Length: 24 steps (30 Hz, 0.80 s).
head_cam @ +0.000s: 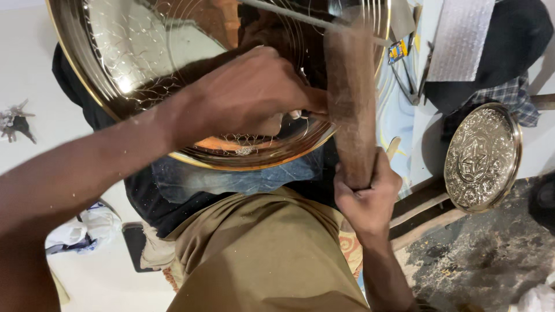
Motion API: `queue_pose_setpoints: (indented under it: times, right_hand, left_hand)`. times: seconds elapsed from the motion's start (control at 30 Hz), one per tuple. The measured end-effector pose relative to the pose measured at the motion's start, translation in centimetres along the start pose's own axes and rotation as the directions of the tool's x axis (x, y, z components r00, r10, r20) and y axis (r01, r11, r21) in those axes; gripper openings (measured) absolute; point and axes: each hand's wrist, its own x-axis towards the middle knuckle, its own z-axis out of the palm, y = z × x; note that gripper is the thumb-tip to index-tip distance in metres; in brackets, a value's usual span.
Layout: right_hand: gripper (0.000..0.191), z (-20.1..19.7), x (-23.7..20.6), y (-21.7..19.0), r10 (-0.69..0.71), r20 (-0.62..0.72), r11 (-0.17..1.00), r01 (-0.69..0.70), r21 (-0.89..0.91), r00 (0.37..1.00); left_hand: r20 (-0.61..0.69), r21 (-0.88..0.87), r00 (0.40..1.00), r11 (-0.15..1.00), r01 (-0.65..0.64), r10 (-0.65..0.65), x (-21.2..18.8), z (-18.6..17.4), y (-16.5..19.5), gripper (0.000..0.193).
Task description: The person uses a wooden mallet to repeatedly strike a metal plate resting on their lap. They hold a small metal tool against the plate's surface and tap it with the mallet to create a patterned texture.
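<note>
Left hand (254, 92) pinches a thin tool, mostly hidden, against a large brass plate (144, 63) at upper centre; right hand (367, 193) is clamped around a wooden mallet (350, 98).

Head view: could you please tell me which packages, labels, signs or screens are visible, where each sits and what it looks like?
Small packet or card: upper right, just beyond the big brass tray's rim; rectangular, blue and yellow, too small to tell more.
Bubble-wrap sheet: top right, on dark cloth; rectangular, silvery-white.
Dark flat rectangle, perhaps a phone: lower left on the pale floor; screen unlit, partly hidden.
No signs show.
</note>
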Motion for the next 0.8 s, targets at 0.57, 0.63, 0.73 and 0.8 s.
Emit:
queue_pose_setpoints:
  times: [0.57,0.63,0.73,0.8]
  right_hand:
    - [0.022,2.6,-1.0,2.0,-0.075,-0.111,0.996,0.079,0.035,0.991]
    - [0.026,2.9,-0.9,2.0,-0.172,-0.177,0.984,0.159,-0.085,0.969]
    - [0.035,3.0,-1.2,2.2,-0.141,-0.103,0.983,0.128,-0.131,0.985]
    - [0.021,3.1,-1.6,2.3,-0.267,-0.139,0.930,0.218,-0.295,0.953]
  left_hand:
    - [0.238,0.003,0.940,0.967,-0.254,0.246,2.7,-2.5,0.3,0.074]
    - [0.002,-0.140,0.861,0.853,-0.503,0.509,3.0,-2.7,0.1,0.059]
    - [0.106,-0.051,0.849,0.856,-0.515,0.518,3.4,-2.6,0.1,0.050]
    - [0.136,-0.043,0.834,0.844,-0.535,0.535,3.6,-2.7,0.0,0.049]
